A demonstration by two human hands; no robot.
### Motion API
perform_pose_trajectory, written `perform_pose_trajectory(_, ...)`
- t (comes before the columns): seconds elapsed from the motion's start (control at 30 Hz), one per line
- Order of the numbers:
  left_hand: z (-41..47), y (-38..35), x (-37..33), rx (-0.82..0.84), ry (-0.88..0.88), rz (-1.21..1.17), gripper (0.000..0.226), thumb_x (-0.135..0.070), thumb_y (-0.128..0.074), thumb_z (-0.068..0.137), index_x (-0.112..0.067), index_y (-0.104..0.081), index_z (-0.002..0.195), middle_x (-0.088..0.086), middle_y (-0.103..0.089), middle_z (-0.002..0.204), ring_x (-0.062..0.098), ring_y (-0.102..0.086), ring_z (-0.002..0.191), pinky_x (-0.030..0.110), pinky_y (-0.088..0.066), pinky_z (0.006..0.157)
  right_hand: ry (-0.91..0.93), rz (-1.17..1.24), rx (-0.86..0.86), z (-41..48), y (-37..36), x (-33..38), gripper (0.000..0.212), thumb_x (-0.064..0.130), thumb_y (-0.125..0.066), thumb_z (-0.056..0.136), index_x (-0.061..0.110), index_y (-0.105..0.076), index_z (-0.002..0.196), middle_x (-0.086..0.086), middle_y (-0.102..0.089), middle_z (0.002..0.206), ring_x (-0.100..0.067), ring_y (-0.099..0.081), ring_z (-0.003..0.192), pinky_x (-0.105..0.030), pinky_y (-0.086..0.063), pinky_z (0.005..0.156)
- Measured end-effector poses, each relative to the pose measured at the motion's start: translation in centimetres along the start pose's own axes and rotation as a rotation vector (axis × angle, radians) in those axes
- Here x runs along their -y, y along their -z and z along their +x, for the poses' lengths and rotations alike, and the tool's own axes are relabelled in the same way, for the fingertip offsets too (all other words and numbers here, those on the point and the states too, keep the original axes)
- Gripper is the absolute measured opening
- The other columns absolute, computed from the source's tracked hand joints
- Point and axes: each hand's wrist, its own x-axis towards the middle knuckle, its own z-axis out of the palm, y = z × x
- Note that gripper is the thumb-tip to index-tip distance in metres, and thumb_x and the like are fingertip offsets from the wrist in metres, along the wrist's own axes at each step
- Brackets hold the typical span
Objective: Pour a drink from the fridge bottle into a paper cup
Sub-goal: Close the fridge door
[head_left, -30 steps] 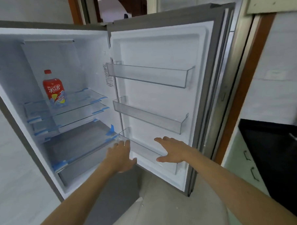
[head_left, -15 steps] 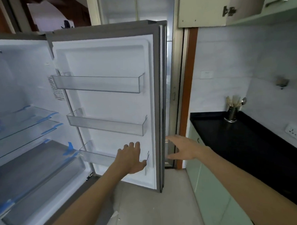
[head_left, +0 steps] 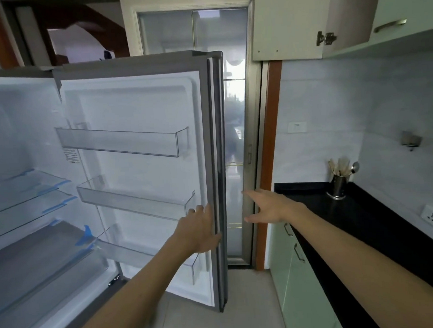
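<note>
Kitchen, counter [head_left: 361, 219] right of door [head_left: 133, 105]. View swung right: bottle, earlier on shelf [head_left: 25, 187] left of door, now out of frame. Left hand [head_left: 201, 229] flat on door edge, right hand [head_left: 269, 207] spread, empty. Bottle unfetched.

Both hands [head_left: 199, 230] [head_left: 272, 208] at fridge door [head_left: 133, 110] edge

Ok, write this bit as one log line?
left hand: open, on grey fridge door edge | right hand: open, empty | bottle: unseen
</note>
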Motion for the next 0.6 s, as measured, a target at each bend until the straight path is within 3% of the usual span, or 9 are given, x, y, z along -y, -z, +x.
perform_pose_trajectory(0.33,3.1,0.9,-1.0,-0.110,0.162,-0.077,0.076,-0.049,-0.056,0.092,-0.011,-0.024,0.150,0.018,-0.046,0.143,0.037,-0.047,0.131,0.047,-0.046,0.102,0.189,-0.032,-0.060,7.2,5.2,-2.1,0.087,0.048,-0.065,0.090,0.024,-0.015,0.157,-0.008,-0.030,0.160,-0.028,-0.039,0.140,-0.042,-0.039,0.111)
perform_pose_trajectory(0.47,3.6,1.1,-1.6,-0.112,0.202,-0.076,0.076,-0.049,-0.055,0.093,-0.010,-0.023,0.149,0.017,-0.048,0.138,0.037,-0.050,0.125,0.045,-0.047,0.097,0.222,-0.004,-0.078,9.2,6.2,-1.7,0.093,0.050,-0.067,0.087,0.028,-0.010,0.157,-0.009,-0.036,0.156,-0.028,-0.046,0.134,-0.045,-0.043,0.108)
perform_pose_trajectory(0.6,4.1,1.8,-2.0,-0.133,0.221,-0.068,0.077,-0.051,-0.054,0.093,-0.012,-0.021,0.150,0.017,-0.049,0.136,0.036,-0.053,0.121,0.045,-0.048,0.095,0.222,0.031,-0.085,10.4,6.3,-1.6,0.101,0.051,-0.069,0.085,0.029,-0.002,0.157,-0.009,-0.030,0.160,-0.029,-0.044,0.136,-0.045,-0.042,0.110)
